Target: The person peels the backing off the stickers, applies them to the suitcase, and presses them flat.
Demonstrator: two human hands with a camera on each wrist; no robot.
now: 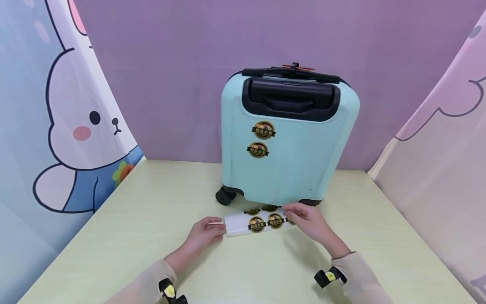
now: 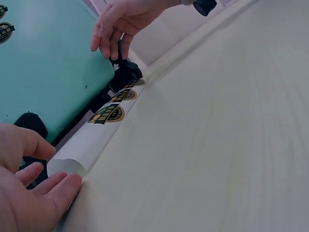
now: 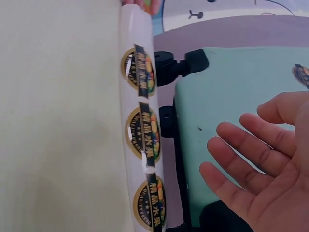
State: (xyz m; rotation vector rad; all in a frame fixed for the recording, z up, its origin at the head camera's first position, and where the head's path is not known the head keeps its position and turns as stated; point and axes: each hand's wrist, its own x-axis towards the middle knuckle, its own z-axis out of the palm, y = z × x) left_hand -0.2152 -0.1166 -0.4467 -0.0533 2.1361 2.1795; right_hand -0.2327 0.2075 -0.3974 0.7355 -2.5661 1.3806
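A white sheet of stickers (image 1: 237, 226), curled into a flattened roll, lies on the table in front of a mint-green suitcase (image 1: 288, 160). Round black-and-gold labels (image 3: 143, 130) run along it. At its left end my left hand (image 1: 205, 234) holds the sheet loosely, thumb on one side and fingertips on the other, as the left wrist view shows. My right hand (image 1: 309, 221) hovers above the right end, overlapping it in the head view. In the right wrist view its fingers (image 3: 241, 157) are spread and relaxed, with nothing between them.
Two matching round stickers, an upper (image 1: 263, 130) and a lower (image 1: 257, 150), are on the suitcase's face. The suitcase stands upright on black wheels (image 1: 225, 196), its black handle (image 1: 292, 95) at the top. Behind the table (image 1: 152, 198) hangs a purple backdrop (image 1: 171, 84); cartoon-printed cloth flanks both sides.
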